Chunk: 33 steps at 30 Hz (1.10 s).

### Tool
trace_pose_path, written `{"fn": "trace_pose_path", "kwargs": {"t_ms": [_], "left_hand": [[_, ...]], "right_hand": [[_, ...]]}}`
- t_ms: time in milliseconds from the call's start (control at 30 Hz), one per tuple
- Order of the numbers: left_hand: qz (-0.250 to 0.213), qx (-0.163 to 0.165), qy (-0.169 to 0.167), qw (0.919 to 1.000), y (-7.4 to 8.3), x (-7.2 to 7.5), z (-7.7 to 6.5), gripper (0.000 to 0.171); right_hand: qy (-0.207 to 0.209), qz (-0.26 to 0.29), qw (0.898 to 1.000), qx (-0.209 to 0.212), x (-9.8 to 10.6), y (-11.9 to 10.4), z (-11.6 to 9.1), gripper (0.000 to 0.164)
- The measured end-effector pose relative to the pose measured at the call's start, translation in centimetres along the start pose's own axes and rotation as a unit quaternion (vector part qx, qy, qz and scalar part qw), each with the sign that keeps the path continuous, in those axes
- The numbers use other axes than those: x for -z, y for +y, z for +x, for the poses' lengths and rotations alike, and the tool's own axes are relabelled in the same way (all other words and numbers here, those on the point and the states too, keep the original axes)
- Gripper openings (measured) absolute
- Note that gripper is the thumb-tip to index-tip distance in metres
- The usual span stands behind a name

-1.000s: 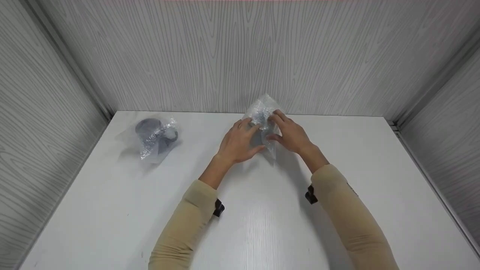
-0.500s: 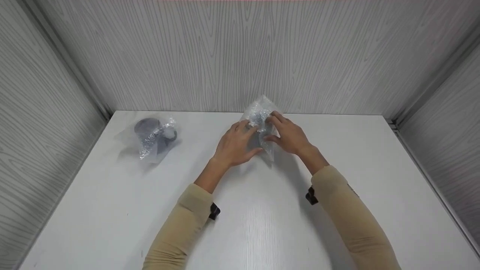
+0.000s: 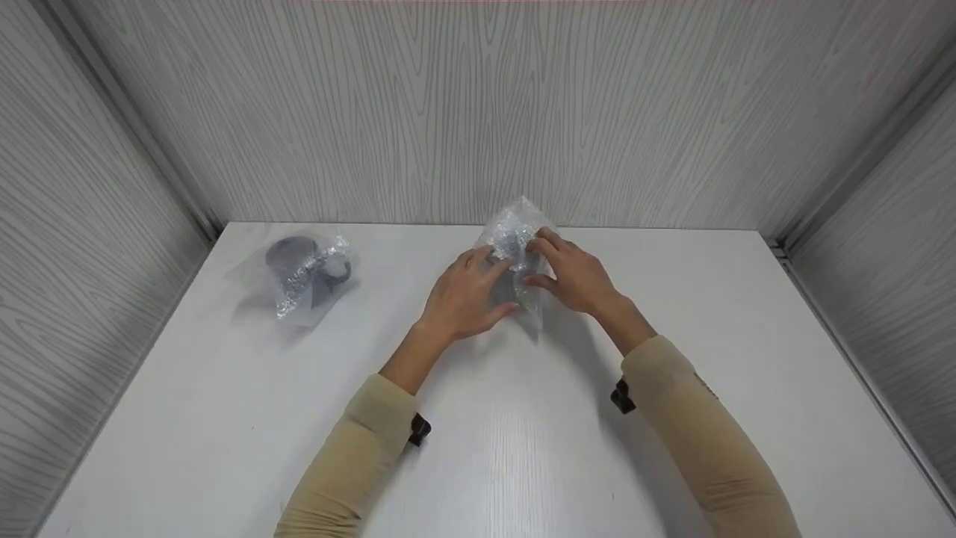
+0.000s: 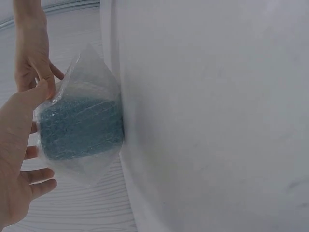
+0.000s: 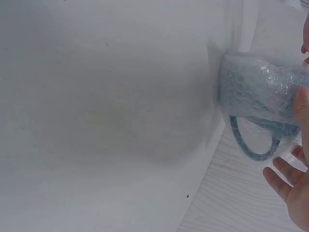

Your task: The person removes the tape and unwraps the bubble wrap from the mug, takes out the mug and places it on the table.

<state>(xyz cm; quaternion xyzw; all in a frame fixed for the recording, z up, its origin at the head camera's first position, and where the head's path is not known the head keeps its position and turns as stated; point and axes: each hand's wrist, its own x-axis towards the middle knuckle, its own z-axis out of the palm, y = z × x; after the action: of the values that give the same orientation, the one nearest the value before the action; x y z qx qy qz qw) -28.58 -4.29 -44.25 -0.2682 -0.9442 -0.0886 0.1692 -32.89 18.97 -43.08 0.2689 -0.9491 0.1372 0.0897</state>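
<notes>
A blue mug in clear bubble wrap [image 4: 82, 128] stands upright on the white table near its back edge. Its handle shows through the plastic in the right wrist view. My left hand [image 3: 461, 295] holds the wrapped mug's left side, thumb at the upper rim and some fingers behind it, the last two sticking out loosely. From the right, my right hand [image 3: 571, 270] grips the wrap between thumb and fingers, on the handle side. Pointed corners of the plastic stick out at the back and front. The mug's opening is covered by the wrap.
Another dark mug in bubble wrap [image 3: 295, 265] sits at the table's back left, its handle to the right. Grey wood-grain panels [image 3: 478, 112] enclose the white table [image 3: 523, 448] at the back and both sides.
Both hands and the wrapped mug between them have shifted slightly toward me. The left forearm has drawn back and a little to the left. The other wrapped mug stays in place.
</notes>
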Motion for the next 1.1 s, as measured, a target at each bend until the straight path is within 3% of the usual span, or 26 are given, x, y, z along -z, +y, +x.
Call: {"fn": "trace_pose_path", "kwargs": {"t_ms": [233, 1100], "left_hand": [[0.028, -0.005, 0.005, 0.9996, 0.2, 0.1, -0.6, 0.073], [0.023, -0.009, 0.023, 0.9994, 0.8, 0.8, -2.2, 0.066]], "right_hand": [[0.008, -0.006, 1.0, 0.009, 0.2, -0.4, -0.5, 0.055], [0.019, -0.028, 0.999, 0.015, 0.8, -2.4, -2.5, 0.054]]}}
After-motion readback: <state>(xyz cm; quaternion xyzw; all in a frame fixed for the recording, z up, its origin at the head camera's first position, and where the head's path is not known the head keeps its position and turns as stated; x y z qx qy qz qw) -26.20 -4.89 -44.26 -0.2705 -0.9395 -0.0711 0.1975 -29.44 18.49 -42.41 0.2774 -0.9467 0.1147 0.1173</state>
